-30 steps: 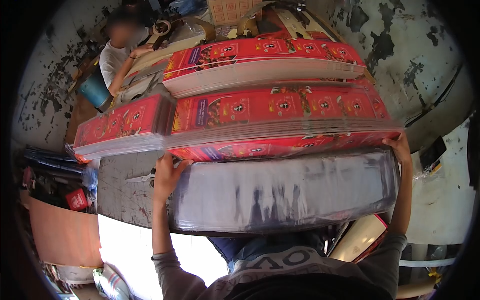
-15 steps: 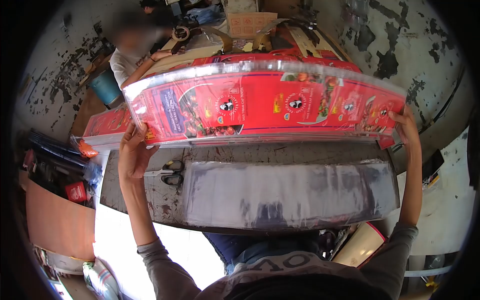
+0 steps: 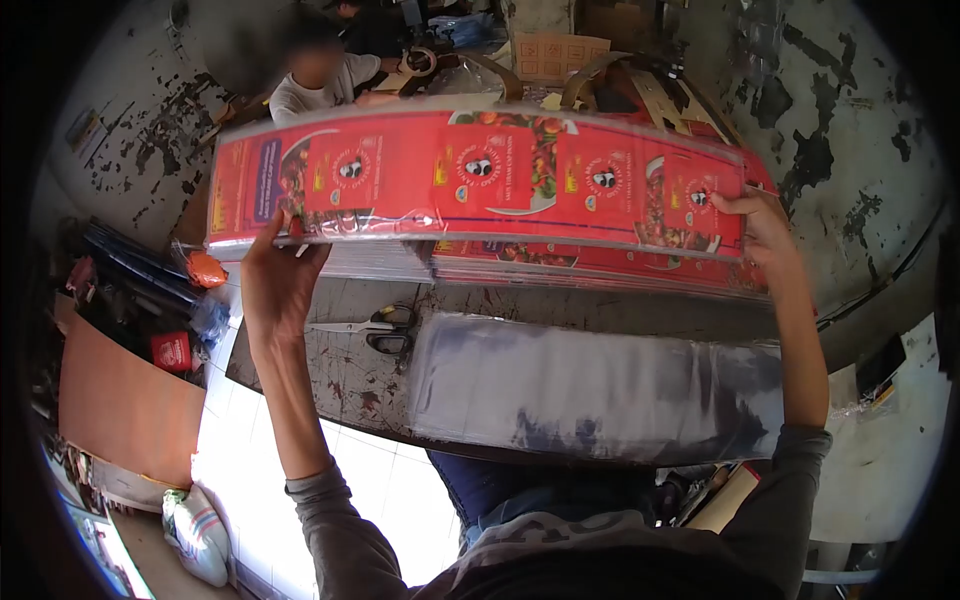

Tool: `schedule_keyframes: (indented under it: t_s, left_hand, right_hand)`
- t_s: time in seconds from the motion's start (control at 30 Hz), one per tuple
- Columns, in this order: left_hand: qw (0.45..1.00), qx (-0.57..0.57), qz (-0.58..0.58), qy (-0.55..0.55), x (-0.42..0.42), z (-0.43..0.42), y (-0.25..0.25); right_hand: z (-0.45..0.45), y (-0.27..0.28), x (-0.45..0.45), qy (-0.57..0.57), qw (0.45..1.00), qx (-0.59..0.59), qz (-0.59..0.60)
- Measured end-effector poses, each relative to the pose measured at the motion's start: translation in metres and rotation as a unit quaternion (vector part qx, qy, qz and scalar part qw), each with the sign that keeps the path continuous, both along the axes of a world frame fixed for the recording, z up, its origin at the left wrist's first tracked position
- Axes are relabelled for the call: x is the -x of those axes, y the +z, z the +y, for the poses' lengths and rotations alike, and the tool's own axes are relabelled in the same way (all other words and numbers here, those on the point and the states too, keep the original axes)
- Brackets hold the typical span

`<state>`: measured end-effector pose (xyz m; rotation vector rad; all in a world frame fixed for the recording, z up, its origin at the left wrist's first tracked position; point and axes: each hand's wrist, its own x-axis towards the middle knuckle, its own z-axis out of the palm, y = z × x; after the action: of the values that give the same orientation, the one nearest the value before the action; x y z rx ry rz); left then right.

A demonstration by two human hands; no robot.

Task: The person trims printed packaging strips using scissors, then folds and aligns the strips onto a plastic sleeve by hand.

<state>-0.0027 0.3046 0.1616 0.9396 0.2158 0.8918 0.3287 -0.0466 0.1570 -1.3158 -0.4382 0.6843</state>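
A long red printed sheet bundle (image 3: 400, 180) in clear plastic is raised above the table, its face tilted toward me. My left hand (image 3: 280, 280) grips its lower left edge, and my right hand (image 3: 755, 225) pinches its right end. Behind and below it lie stacks of similar red packs (image 3: 600, 268), partly hidden by the held bundle. Nearer to me, a stack of clear plastic sleeves (image 3: 590, 390) lies flat on the table. Scissors (image 3: 385, 328) rest to the left of the sleeves.
The dark worn table (image 3: 345, 385) has its edge close to my body. Across it sits a person (image 3: 315, 90) near a tape roll (image 3: 418, 62). A cardboard box (image 3: 560, 58) stands at the back. A white sack (image 3: 197, 535) is on the floor at left.
The red bundle has been lifted from the stack nearest the plastic sleeves and carried up and to the left, over the left stack. Both hands moved with it, and the view has shifted.
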Motion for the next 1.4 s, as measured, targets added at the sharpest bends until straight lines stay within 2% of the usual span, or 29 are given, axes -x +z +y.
schedule_keyframes:
  t_s: [0.07,0.13,0.2,0.27,0.33,0.37,0.43,0.47,0.53,0.6,0.63,0.67,0.7,0.73,0.77,0.8,0.83,0.87,0.9,0.93,0.97,1.0,1.03,1.07,1.13,1.17,1.23,1.27,1.4]
  left_hand:
    - [0.999,0.014,0.041,-0.002,0.013,0.023,-0.022]
    - [0.996,0.022,0.081,-0.005,0.024,0.047,-0.022]
    - [0.988,-0.041,0.140,0.055,0.035,0.066,-0.016]
    - [0.982,-0.076,0.146,0.096,0.051,0.137,-0.025]
    - [0.967,-0.029,0.127,0.217,0.045,0.154,0.004]
    - [0.967,-0.032,0.130,0.215,0.045,0.184,0.006]
    - [0.990,-0.066,0.028,0.122,0.062,0.278,-0.002]
    - [0.990,-0.071,0.032,0.117,0.076,0.321,-0.010]
    - [0.952,-0.178,0.174,0.179,0.111,0.401,-0.035]
    - [0.915,-0.221,0.270,0.202,0.133,0.445,-0.049]
    - [0.969,-0.075,0.157,0.177,0.128,0.439,-0.045]
    - [0.983,0.074,0.029,0.167,0.123,0.432,-0.041]
    - [0.982,0.018,0.070,0.176,0.129,0.449,-0.054]
    - [0.896,-0.252,0.269,0.249,0.141,0.473,-0.080]
    - [0.727,-0.446,0.400,0.334,0.148,0.483,-0.094]
    - [0.663,-0.487,0.438,0.363,0.147,0.488,-0.104]
    - [0.851,-0.280,0.304,0.325,0.134,0.482,-0.114]
    - [0.956,-0.040,0.145,0.254,0.124,0.482,-0.128]
    - [0.957,-0.036,0.147,0.249,0.128,0.497,-0.144]
    - [0.867,-0.252,0.252,0.349,0.142,0.523,-0.157]
    - [0.712,-0.451,0.335,0.422,0.154,0.547,-0.167]
    - [0.502,-0.617,0.394,0.461,0.150,0.530,-0.163]
    - [0.488,-0.594,0.437,0.467,0.149,0.511,-0.161]
    - [0.488,-0.591,0.440,0.467,0.142,0.497,-0.157]
    - [0.661,-0.402,0.372,0.513,0.122,0.473,-0.140]
    - [0.731,-0.297,0.327,0.520,0.111,0.461,-0.131]
    - [0.831,-0.073,0.222,0.505,0.094,0.448,-0.121]
    - [0.859,0.041,0.163,0.484,0.090,0.445,-0.119]
    - [0.844,0.017,0.196,0.499,0.078,0.429,-0.110]
  right_hand:
    - [0.015,-0.011,0.003,-0.002,1.000,0.007,0.025]
    - [0.033,-0.021,0.004,0.027,0.997,0.048,0.049]
    - [0.056,-0.018,0.017,0.039,0.995,0.040,0.079]
    - [0.088,-0.014,0.034,0.063,0.993,0.011,0.103]
    - [0.128,-0.010,0.051,0.095,0.988,-0.039,0.113]
    - [0.152,-0.010,0.059,0.117,0.982,-0.070,0.131]
    - [0.200,-0.008,0.082,0.103,0.984,-0.104,0.105]
    - [0.220,-0.008,0.093,0.098,0.984,-0.108,0.102]
    - [0.257,-0.010,0.112,0.090,0.987,-0.095,0.095]
    - [0.285,-0.021,0.126,0.080,0.991,-0.102,0.026]
    - [0.298,-0.028,0.129,0.086,0.991,-0.098,-0.012]
    - [0.307,-0.032,0.128,0.091,0.990,-0.093,-0.049]
    - [0.309,-0.033,0.125,0.083,0.991,-0.098,-0.045]
    - [0.311,-0.033,0.121,0.140,0.988,-0.054,-0.043]
    - [0.314,-0.032,0.118,0.197,0.979,-0.010,-0.043]
    - [0.315,-0.034,0.116,0.192,0.980,-0.013,-0.042]
    - [0.315,-0.038,0.118,0.206,0.977,-0.017,-0.062]
    - [0.315,-0.042,0.117,0.220,0.972,-0.017,-0.081]
    - [0.310,-0.039,0.117,0.216,0.974,0.015,-0.066]
    - [0.309,-0.040,0.115,0.213,0.975,0.022,-0.062]
    - [0.310,-0.042,0.113,0.218,0.972,0.016,-0.083]
    - [0.309,-0.044,0.113,0.227,0.969,0.010,-0.102]
    - [0.308,-0.046,0.114,0.229,0.968,0.015,-0.098]
    - [0.309,-0.045,0.116,0.216,0.971,0.017,-0.104]
    - [0.311,-0.047,0.117,0.202,0.973,0.017,-0.110]
    - [0.312,-0.050,0.116,0.199,0.975,0.008,-0.098]
    - [0.312,-0.053,0.116,0.194,0.977,-0.001,-0.084]
    - [0.312,-0.053,0.116,0.191,0.977,0.005,-0.090]
    - [0.313,-0.056,0.118,0.166,0.982,-0.004,-0.089]
